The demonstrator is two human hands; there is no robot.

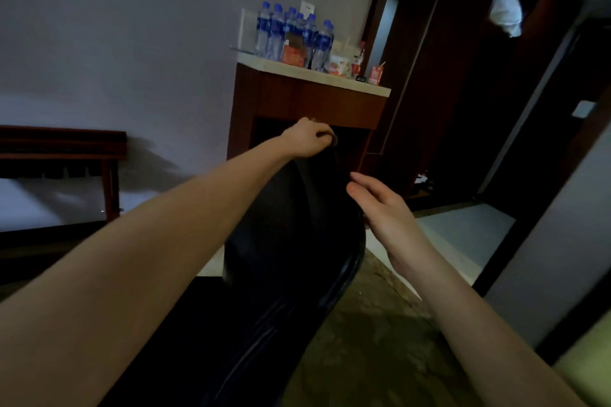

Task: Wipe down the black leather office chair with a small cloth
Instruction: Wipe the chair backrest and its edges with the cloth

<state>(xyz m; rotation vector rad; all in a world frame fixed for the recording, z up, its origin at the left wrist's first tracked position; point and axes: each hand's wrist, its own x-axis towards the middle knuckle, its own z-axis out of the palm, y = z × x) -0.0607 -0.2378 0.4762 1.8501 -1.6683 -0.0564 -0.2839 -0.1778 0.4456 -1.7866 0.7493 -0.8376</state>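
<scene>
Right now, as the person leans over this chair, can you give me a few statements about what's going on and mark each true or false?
1. The left hand is at the top of the black chair back, fingers curled on what looks like a small dark cloth. True.
2. The right hand grips the chair's edge tightly. False: its fingers are relaxed and open beside the chair back's edge, holding nothing.
3. Water bottles with blue labels stand on the wooden cabinet behind the chair. True.
4. The bottles lie scattered on the floor. False: they stand upright together on the cabinet top.
</scene>
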